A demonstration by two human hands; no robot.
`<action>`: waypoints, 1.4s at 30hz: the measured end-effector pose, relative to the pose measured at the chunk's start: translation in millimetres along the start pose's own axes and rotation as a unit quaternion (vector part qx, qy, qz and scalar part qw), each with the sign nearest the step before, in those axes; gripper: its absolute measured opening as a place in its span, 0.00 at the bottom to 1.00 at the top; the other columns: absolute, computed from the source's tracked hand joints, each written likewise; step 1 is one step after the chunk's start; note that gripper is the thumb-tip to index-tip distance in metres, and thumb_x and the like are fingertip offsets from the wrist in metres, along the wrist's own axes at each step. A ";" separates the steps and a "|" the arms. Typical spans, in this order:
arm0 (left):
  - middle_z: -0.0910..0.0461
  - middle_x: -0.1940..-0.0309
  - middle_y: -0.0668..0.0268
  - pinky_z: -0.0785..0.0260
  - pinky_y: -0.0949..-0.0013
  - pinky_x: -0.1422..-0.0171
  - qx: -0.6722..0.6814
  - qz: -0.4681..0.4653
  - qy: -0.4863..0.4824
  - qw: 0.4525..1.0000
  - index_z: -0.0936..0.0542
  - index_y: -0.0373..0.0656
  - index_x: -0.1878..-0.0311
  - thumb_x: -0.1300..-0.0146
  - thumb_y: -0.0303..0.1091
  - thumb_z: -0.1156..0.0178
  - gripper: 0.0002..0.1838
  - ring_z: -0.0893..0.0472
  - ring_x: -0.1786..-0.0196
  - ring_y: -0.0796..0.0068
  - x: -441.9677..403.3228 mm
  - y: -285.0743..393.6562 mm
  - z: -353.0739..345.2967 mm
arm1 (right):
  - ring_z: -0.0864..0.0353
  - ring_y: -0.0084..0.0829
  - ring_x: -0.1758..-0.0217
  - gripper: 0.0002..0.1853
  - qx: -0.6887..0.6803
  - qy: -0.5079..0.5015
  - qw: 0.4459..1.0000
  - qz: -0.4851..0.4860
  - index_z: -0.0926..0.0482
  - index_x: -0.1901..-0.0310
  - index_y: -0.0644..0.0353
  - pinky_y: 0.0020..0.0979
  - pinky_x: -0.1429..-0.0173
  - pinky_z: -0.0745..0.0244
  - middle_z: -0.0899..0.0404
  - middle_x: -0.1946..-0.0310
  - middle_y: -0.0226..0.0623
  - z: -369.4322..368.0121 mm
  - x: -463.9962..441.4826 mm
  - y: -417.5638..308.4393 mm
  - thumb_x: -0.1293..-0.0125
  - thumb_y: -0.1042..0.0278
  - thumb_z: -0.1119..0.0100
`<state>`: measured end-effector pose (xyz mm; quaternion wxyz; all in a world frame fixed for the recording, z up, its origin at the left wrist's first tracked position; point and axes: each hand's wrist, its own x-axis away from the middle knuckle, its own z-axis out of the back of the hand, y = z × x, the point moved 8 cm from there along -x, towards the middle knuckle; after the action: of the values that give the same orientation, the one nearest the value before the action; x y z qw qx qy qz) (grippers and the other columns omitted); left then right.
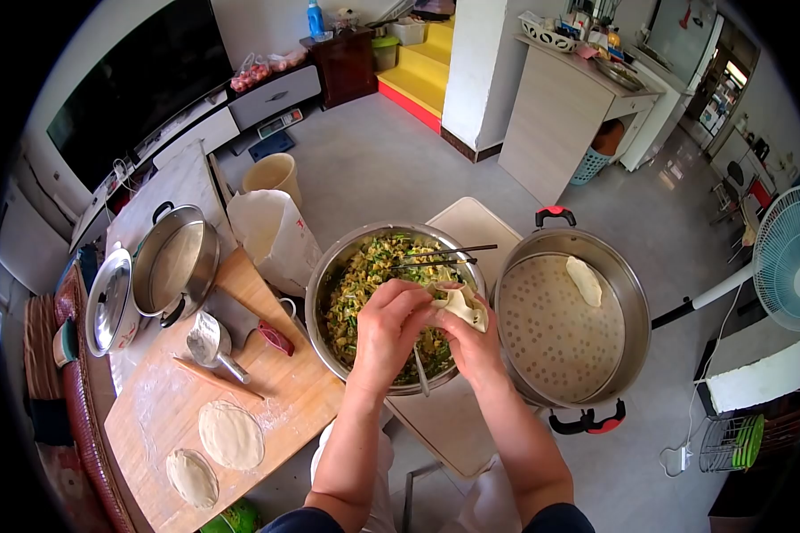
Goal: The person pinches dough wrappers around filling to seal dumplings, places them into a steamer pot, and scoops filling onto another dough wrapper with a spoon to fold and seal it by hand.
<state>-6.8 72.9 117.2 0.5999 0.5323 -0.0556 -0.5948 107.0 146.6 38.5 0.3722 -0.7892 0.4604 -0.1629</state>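
Observation:
Above a steel bowl [322, 333] of chopped green and yellow filling [351, 298], both my hands hold one dumpling [464, 306] of pale dough. My left hand [389, 329] pinches its left edge, fingers closed. My right hand [471, 342] curls under and around it; some filling shows near the dough's open side. Black chopsticks [449, 257] rest across the bowl's right rim. A metal spoon [420, 371] leans in the filling below my hands. To the right, a steamer pot [636, 329] with a perforated base holds one finished-looking dumpling [584, 282].
On the left, a floured wooden board [293, 400] carries two flat dough rounds [231, 435], a rolling pin [212, 377], a metal scoop [209, 338] and a dark red object [276, 338]. Beyond stand a steel pot [176, 258] and a flour bag [276, 235]. A fan [787, 258] stands far right.

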 end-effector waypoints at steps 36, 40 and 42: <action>0.15 0.63 0.61 0.22 0.71 0.53 0.048 0.125 0.103 0.986 0.15 0.35 0.58 0.43 0.16 0.34 0.10 0.15 0.60 0.72 5.9 -2.2 4.4 | 0.19 0.22 0.47 0.20 0.124 0.025 0.990 0.062 0.23 0.42 0.65 0.25 0.43 0.21 0.18 0.49 0.35 -4.6 4.4 -9.5 0.35 0.80 0.34; 0.16 0.63 0.62 0.22 0.72 0.52 0.066 0.130 0.118 0.982 0.15 0.34 0.59 0.43 0.15 0.34 0.09 0.16 0.60 0.73 5.7 -2.3 3.5 | 0.19 0.22 0.47 0.20 0.111 0.029 0.992 0.059 0.23 0.41 0.65 0.25 0.43 0.22 0.18 0.50 0.34 -4.0 5.0 -11.0 0.36 0.80 0.35; 0.16 0.63 0.63 0.22 0.72 0.52 0.082 0.135 0.112 0.981 0.15 0.34 0.59 0.43 0.15 0.35 0.09 0.16 0.60 0.73 6.1 -2.7 1.7 | 0.19 0.21 0.47 0.20 0.105 0.029 0.992 0.059 0.23 0.41 0.65 0.25 0.43 0.22 0.18 0.49 0.34 -2.5 5.4 -10.8 0.36 0.81 0.35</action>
<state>-8.0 68.0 112.6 0.6315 0.6307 -0.1080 -0.4379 114.9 144.1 47.7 0.4487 -0.7119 0.4973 -0.2111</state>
